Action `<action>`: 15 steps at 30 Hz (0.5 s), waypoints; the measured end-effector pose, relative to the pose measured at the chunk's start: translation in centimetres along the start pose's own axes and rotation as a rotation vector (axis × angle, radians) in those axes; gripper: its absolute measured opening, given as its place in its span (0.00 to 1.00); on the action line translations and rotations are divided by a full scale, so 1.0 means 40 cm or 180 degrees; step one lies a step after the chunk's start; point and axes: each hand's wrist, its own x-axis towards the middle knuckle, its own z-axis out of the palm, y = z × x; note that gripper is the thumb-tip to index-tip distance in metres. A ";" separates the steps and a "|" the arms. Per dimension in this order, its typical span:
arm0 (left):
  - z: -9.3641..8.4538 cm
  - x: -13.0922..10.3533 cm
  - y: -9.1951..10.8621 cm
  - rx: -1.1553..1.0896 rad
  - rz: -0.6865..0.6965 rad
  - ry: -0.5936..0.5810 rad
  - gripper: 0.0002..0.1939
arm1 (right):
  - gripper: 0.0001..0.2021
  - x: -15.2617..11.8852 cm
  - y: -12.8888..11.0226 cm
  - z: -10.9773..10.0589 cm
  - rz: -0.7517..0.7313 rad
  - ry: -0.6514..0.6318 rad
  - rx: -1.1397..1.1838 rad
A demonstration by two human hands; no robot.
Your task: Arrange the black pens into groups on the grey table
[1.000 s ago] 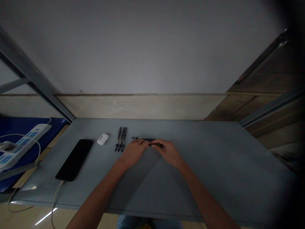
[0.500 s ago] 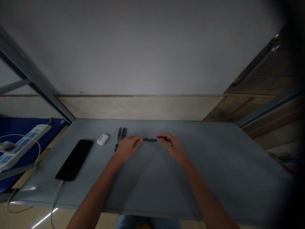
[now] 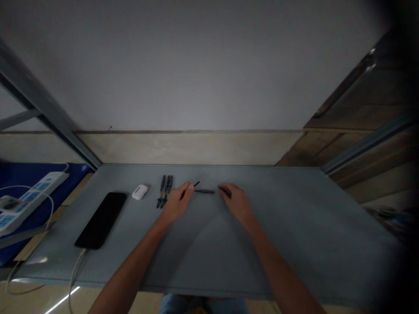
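Note:
My left hand (image 3: 178, 201) is closed, pinching a thin dark pen-like part (image 3: 197, 184) whose tip sticks out up and to the right past the thumb. My right hand (image 3: 237, 203) is closed around a short dark pen-like piece (image 3: 225, 190), its end pointing left. Between the hands a slim dark pen-like piece (image 3: 206, 191) lies sideways on the grey table (image 3: 209, 244). Just left of my left hand, several dark pen-like items (image 3: 163, 186) lie side by side, lengthwise. The fingers hide much of what each hand holds.
A black phone (image 3: 101, 220) with a charging cable (image 3: 76, 271) lies at the left, a white earbud case (image 3: 140, 192) beyond it. A white power strip (image 3: 31, 201) rests on a blue surface off the table's left side. A wall (image 3: 196, 148) bounds the back.
My left hand has shifted slightly right, and its thin part now points up and to the right. More of the pen-like items beside it shows. My right hand has barely moved.

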 end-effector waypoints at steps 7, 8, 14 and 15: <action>-0.001 -0.001 0.001 0.0154 -0.0003 0.0012 0.21 | 0.08 -0.003 -0.012 0.003 0.0006 -0.0060 -0.0361; -0.002 -0.001 0.001 0.0269 -0.0024 0.0036 0.21 | 0.09 -0.004 -0.014 0.005 0.0023 -0.0083 -0.0350; 0.001 -0.004 0.000 0.0902 -0.0060 0.0125 0.25 | 0.15 -0.004 -0.039 -0.002 0.0260 0.0206 -0.0184; 0.002 -0.005 0.001 0.1027 -0.0050 0.0111 0.25 | 0.17 -0.004 -0.047 -0.007 0.0288 0.0233 -0.0061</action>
